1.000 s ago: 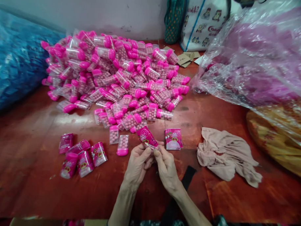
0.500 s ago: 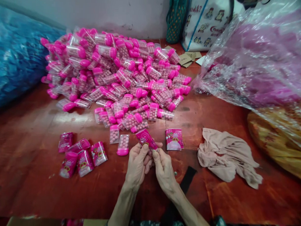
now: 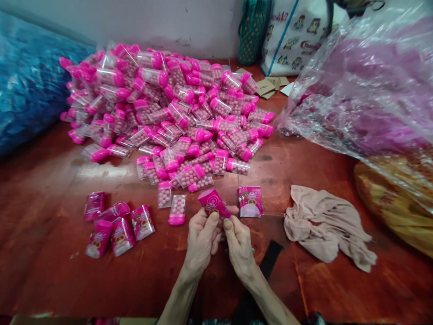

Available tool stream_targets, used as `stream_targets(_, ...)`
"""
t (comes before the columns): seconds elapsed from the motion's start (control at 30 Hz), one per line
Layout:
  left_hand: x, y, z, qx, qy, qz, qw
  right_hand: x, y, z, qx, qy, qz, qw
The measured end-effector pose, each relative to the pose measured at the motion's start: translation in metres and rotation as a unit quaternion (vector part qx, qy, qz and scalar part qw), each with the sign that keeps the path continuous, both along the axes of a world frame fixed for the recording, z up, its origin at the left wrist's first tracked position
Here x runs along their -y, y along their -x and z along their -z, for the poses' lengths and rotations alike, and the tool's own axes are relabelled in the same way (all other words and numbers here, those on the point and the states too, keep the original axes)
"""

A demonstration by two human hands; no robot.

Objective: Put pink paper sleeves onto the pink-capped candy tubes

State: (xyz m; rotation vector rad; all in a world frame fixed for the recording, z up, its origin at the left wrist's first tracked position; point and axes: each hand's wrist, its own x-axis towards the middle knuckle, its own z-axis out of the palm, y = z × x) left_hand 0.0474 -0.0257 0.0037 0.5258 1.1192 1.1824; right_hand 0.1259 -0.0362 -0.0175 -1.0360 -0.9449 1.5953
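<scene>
In front of me my left hand (image 3: 203, 235) and my right hand (image 3: 239, 241) are both closed on one pink printed label sleeve (image 3: 213, 202). Its far end points up and to the left, and the thumbs press on its near part. Whether a candy container is inside is hidden by the fingers. Beyond the left hand, two clear candy containers with pink caps, one (image 3: 178, 209) nearer and one (image 3: 164, 195) farther, lie on the table. A flat stack of pink printed sleeves (image 3: 249, 201) lies just past the right hand. Several sleeved containers (image 3: 122, 235) are grouped at left.
A large heap of pink-capped containers (image 3: 175, 111) covers the back of the red-brown table (image 3: 38, 279). A blue-filled plastic bag (image 3: 27, 85) stands left; a clear bag (image 3: 361, 87) with pink contents lies right. A beige cloth (image 3: 324, 225) and dark strap (image 3: 271, 258) are nearby.
Both hands have shifted slightly to the right with the sleeve. Its far end now looks rounder and more opened out. The other things stay where they were.
</scene>
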Motion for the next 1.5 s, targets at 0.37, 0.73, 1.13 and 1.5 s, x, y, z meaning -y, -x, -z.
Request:
stream_targets(0.37,0.008,-0.004,-0.002,-0.103,-0.060,-0.066,0.991,-0.007,-0.004,-0.012,0.060,-0.048,0.005,0.997)
stream_targets(0.73,0.003,0.003,-0.003,-0.017,-0.009,0.028,0.999,0.003,0.000,0.001,0.175,-0.121,-0.017,0.977)
stream_targets(1.13,-0.007,0.011,-0.002,0.052,0.050,-0.100,0.992,-0.007,-0.012,-0.007,0.409,-0.352,0.147,0.829)
stream_targets(1.5,-0.005,0.006,-0.001,0.111,0.052,-0.047,0.991,-0.006,-0.013,-0.009,0.396,-0.417,0.184,0.797)
